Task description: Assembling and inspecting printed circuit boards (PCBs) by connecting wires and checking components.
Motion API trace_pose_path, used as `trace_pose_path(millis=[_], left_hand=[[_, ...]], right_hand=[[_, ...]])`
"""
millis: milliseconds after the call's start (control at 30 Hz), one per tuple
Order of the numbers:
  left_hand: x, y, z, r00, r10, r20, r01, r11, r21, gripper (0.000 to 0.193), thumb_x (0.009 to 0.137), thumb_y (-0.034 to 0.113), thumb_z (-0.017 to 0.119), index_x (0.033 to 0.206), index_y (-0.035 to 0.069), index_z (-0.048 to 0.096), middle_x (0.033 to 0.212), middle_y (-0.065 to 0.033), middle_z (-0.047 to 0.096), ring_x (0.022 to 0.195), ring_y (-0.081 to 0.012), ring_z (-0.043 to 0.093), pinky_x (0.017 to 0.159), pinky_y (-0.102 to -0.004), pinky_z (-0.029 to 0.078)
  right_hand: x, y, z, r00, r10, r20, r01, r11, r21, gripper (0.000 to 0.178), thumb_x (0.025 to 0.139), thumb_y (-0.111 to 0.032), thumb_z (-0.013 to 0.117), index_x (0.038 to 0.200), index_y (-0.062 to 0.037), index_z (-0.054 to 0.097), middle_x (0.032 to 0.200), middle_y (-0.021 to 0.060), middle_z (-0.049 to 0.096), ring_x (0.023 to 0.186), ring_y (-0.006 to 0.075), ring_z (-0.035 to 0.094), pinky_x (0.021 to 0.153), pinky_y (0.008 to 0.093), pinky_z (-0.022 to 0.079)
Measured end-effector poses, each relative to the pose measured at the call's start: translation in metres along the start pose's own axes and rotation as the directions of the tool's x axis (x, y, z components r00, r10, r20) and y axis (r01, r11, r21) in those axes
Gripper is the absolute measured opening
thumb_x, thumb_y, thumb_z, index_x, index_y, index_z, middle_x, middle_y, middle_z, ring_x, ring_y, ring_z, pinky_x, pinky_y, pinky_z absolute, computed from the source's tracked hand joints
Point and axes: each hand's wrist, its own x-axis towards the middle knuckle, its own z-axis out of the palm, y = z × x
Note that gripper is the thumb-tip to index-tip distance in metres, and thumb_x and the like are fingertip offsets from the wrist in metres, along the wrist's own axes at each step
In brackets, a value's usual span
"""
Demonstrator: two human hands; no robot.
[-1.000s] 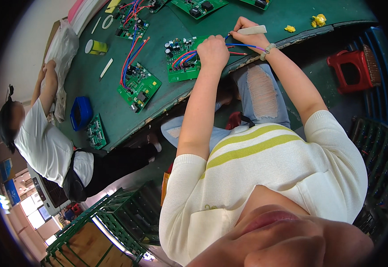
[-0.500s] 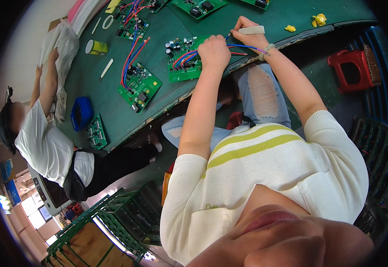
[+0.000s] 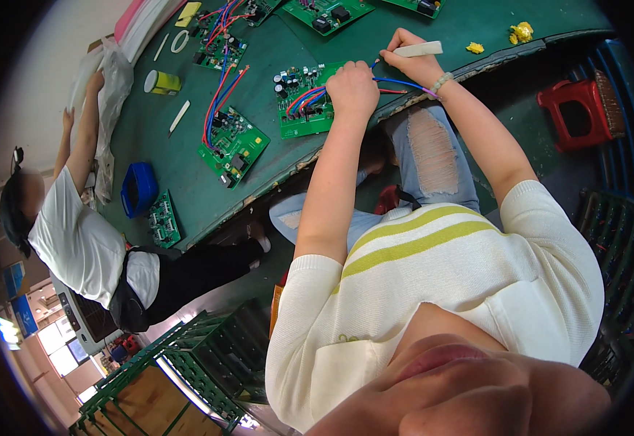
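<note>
A green circuit board [image 3: 305, 128] lies near the table's front edge, with capacitors and red and blue wires [image 3: 311, 97] on it. My left hand [image 3: 353, 89] is closed over these wires at the board's right side; its fingertips are partly hidden. Just right of it, my right hand [image 3: 413, 67] pinches a slim tool with a flat white handle [image 3: 419, 49], its tip at a wire end near my left fingers. A blue-purple wire [image 3: 404, 83] and a red wire [image 3: 393, 91] stick out to the right below my hands.
More wired circuit boards [image 3: 233, 149] lie left and at the back of the green table [image 3: 208, 94]. Nearby are a yellow-green can [image 3: 162, 83], another white-handled tool [image 3: 179, 118], a blue bin [image 3: 139, 189] and yellow lumps [image 3: 522, 33]. A co-worker [image 3: 77, 232] stands left; a red stool [image 3: 578, 109] stands right.
The view has shifted slightly, so the table things sit a little further right. Both hands keep their holds near the wire end; the white-handled tool has barely moved.
</note>
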Motion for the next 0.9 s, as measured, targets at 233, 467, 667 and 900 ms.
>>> trace_pose_path(millis=[233,467,667,900], left_hand=[[0.0,0.0,-0.004,1.0,-0.024,0.001,0.024,0.999,-0.026,0.016,0.081,0.023,0.061,0.077,0.007,0.062,0.076,-0.0099,0.062,0.07,-0.0284,0.064,0.06,-0.0411,0.05],[0.0,0.0,-0.005,0.999,-0.03,0.013,0.03,0.999,-0.045,0.015,0.08,0.022,0.062,0.079,0.007,0.063,0.077,-0.0103,0.063,0.071,-0.0287,0.064,0.061,-0.0413,0.05],[0.0,0.0,-0.006,0.999,-0.041,0.017,0.042,0.997,-0.062,0.014,0.08,0.022,0.062,0.079,0.008,0.064,0.077,-0.0098,0.063,0.072,-0.029,0.063,0.063,-0.0413,0.049],[-0.001,-0.001,-0.006,0.999,-0.048,0.019,0.049,0.996,-0.069,0.014,0.079,0.022,0.063,0.079,0.008,0.064,0.077,-0.0099,0.063,0.072,-0.029,0.063,0.062,-0.0413,0.049]], right_hand=[[0.002,-0.002,-0.001,0.991,0.025,0.129,-0.024,1.0,-0.008,0.019,0.075,-0.013,0.069,0.072,-0.0045,0.053,0.066,0.0027,0.059,0.064,0.0091,0.057,0.056,0.0255,0.045],[-0.001,-0.011,-0.003,0.986,0.121,0.116,-0.134,0.986,0.104,0.022,0.077,-0.015,0.071,0.074,-0.0053,0.051,0.065,0.002,0.06,0.06,0.0069,0.055,0.053,0.0234,0.043],[0.003,-0.007,0.0,0.991,0.082,0.105,-0.088,0.995,0.052,0.018,0.076,-0.012,0.069,0.074,-0.0044,0.053,0.066,0.0039,0.062,0.062,0.0094,0.06,0.055,0.0247,0.047],[0.001,-0.011,-0.003,0.98,0.165,0.107,-0.18,0.973,0.144,0.018,0.075,-0.012,0.069,0.074,-0.0048,0.053,0.064,0.0035,0.062,0.059,0.0097,0.06,0.054,0.0245,0.046]])
